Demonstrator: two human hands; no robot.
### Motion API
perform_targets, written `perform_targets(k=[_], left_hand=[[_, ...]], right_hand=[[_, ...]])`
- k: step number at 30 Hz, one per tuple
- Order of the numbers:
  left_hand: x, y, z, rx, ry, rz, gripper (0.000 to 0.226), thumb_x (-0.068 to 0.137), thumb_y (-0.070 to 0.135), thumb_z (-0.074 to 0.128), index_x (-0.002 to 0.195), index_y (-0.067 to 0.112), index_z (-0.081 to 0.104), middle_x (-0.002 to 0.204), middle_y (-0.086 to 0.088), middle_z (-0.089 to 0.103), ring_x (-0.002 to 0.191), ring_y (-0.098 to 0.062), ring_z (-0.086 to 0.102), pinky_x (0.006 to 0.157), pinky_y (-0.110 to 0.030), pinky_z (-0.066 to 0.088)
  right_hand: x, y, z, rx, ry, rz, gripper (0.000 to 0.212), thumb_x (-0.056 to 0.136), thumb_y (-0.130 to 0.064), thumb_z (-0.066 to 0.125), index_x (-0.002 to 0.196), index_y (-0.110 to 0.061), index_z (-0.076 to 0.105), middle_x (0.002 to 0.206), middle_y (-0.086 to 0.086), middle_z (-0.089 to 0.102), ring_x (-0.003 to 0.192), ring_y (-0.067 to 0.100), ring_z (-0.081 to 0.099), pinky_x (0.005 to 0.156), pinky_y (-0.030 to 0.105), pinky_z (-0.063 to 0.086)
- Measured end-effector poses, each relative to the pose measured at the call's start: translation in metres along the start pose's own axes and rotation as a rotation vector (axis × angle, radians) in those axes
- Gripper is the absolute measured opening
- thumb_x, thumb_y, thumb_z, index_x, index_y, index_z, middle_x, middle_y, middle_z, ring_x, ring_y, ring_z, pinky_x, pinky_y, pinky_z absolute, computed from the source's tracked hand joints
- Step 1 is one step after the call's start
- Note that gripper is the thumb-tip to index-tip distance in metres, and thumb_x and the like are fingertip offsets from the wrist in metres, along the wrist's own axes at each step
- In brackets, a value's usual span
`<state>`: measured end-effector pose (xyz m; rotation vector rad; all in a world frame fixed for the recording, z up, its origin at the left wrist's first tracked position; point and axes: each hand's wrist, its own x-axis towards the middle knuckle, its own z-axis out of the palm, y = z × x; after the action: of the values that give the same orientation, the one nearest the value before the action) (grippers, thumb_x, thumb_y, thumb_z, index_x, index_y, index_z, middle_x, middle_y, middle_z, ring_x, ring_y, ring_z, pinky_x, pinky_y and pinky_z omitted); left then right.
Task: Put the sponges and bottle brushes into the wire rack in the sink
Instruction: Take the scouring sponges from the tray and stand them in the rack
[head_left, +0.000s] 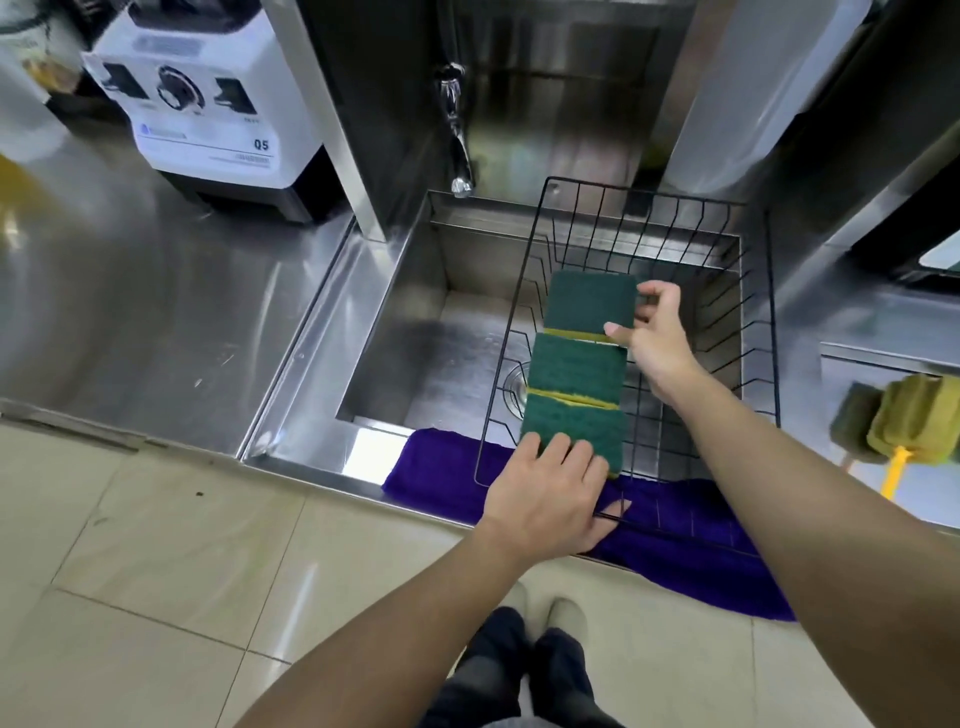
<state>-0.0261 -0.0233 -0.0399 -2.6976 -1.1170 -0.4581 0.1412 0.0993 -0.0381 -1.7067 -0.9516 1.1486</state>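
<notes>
Left hand (545, 499): was laid palm-down on the near end of the sponge row, fingers spread flat over the nearest sponge, thumb hooked under the rack's front wire; a press rather than a closed grasp.
Right hand (657, 332): was seen pinching the far sponge at its right edge, thumb and fingertips closed on it.
Sponges (576, 364): three green pads with yellow undersides were lined end to end between the two hands, inside the rack's left half; whether they lay on the rack floor or were held just above it could not be told.
Rack (769, 312): black wire, was set over the sink's right part, its front edge passing under the left hand.
Sink (415, 332): steel basin, was seen left of and beyond the left hand; the drain was partly hidden behind the sponges.
Brushes (904, 421): two olive-green heads, one with a yellow handle, were left on the counter well to the right of the right hand, outside the rack.
Cloth (691, 551): purple, was draped over the sink's front edge, beneath the left hand and right forearm.
Tap (460, 156): was noted beyond both hands, spout over the sink's back edge.
Blender (208, 104): white base, was noted far left of the left hand.
</notes>
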Motion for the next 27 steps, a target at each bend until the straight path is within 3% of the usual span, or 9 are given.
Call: perform_targets(k=[4,8,12,14,18,20,23,27], left_hand=[[0.0,0.001,0.001,0.004,0.016,0.0,0.039,0.085,0.048,0.051,0.074,0.012,0.056,0.07,-0.004,0.057,0.064,-0.023,0.049,0.059,-0.034,0.041],[0.0,0.001,0.002,-0.002,0.032,-0.001,0.039,0.085,0.049,0.051,0.074,0.012,0.056,0.07,-0.004,0.057,0.064,-0.023,0.049,0.058,-0.033,0.04],[0.0,0.001,0.001,-0.012,0.023,0.003,0.038,0.085,0.049,0.052,0.074,0.013,0.056,0.07,-0.003,0.057,0.064,-0.022,0.049,0.058,-0.033,0.04],[0.0,0.0,0.001,-0.01,0.012,0.003,0.038,0.084,0.049,0.053,0.074,0.013,0.056,0.07,-0.003,0.057,0.064,-0.022,0.05,0.058,-0.033,0.04],[0.001,0.001,0.001,-0.024,0.0,0.001,0.038,0.084,0.049,0.053,0.073,0.012,0.055,0.069,-0.003,0.056,0.063,-0.022,0.048,0.057,-0.033,0.039],[0.001,-0.001,0.001,-0.032,-0.008,0.004,0.039,0.085,0.049,0.052,0.073,0.012,0.055,0.069,-0.004,0.055,0.063,-0.023,0.048,0.057,-0.033,0.039],[0.001,0.0,-0.001,-0.041,-0.041,0.028,0.039,0.084,0.05,0.053,0.074,0.012,0.055,0.069,-0.004,0.055,0.064,-0.023,0.048,0.058,-0.033,0.039],[0.006,0.002,-0.008,-0.034,-0.125,0.047,0.043,0.08,0.056,0.053,0.081,0.013,0.056,0.074,-0.003,0.057,0.068,-0.023,0.049,0.063,-0.035,0.043]], right_hand=[[-0.002,0.004,0.002,0.017,-0.07,0.075,0.067,0.085,0.003,0.056,0.137,-0.03,0.028,0.107,-0.002,0.055,0.102,0.017,0.053,0.085,0.035,0.047],[0.001,0.0,-0.004,-0.034,-0.12,0.089,0.07,0.083,0.006,0.056,0.139,-0.028,0.031,0.11,0.0,0.053,0.101,0.015,0.054,0.089,0.034,0.046],[0.008,-0.011,-0.007,-0.117,-0.155,0.118,0.069,0.081,0.013,0.053,0.136,-0.024,0.036,0.12,0.008,0.051,0.108,0.022,0.05,0.07,0.022,0.046],[0.011,-0.015,-0.007,-0.167,-0.164,0.117,0.071,0.081,0.014,0.053,0.139,-0.024,0.035,0.129,0.01,0.048,0.113,0.023,0.047,0.08,0.024,0.045],[0.013,-0.011,-0.01,-0.236,-0.235,0.173,0.079,0.086,0.005,0.054,0.146,-0.032,0.02,0.149,0.005,0.033,0.127,0.022,0.038,0.099,0.024,0.028],[0.012,-0.013,-0.009,-0.329,-0.255,0.2,0.081,0.087,-0.003,0.056,0.146,-0.036,0.012,0.152,0.007,0.029,0.134,0.027,0.034,0.11,0.032,0.024],[0.005,-0.017,-0.014,-0.316,-0.216,0.199,0.082,0.087,-0.009,0.06,0.148,-0.028,0.009,0.152,0.011,0.029,0.135,0.029,0.034,0.111,0.039,0.028],[-0.007,-0.019,-0.031,-0.403,-0.033,0.114,0.065,0.087,-0.017,0.06,0.143,-0.014,0.028,0.147,0.014,0.031,0.127,0.032,0.042,0.102,0.035,0.035]])
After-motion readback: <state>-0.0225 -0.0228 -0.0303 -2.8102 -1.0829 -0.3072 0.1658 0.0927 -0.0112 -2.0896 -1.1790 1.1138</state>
